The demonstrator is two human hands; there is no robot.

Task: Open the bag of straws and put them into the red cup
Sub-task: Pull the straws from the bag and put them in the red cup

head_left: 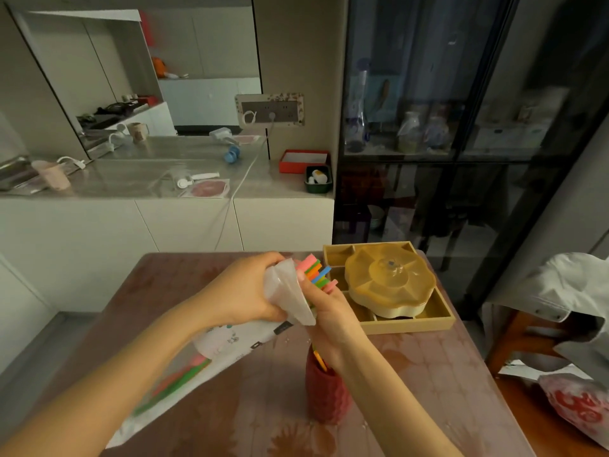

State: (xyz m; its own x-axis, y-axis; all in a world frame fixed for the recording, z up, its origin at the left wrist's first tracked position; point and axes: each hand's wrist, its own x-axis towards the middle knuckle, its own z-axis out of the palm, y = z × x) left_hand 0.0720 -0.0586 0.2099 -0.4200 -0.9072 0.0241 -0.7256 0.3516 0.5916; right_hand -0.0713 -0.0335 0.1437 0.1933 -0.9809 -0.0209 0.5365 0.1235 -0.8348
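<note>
A long clear-and-white plastic bag of straws (211, 354) slants across the table from lower left up to the middle. My left hand (244, 291) grips the bag near its open top. Coloured straws (316, 270), pink, green, orange and blue, stick out of the opening. My right hand (329, 311) is closed around the bundle of straws just below their tips. The red textured cup (324, 390) stands upright on the table under my right wrist, with an orange straw end showing at its rim.
A tan compartment tray (438, 319) with a scalloped lid on it sits at the table's far right. A chair with grey clothing (560, 291) and a red-printed plastic bag (580, 407) stand to the right. White cabinets lie beyond the table.
</note>
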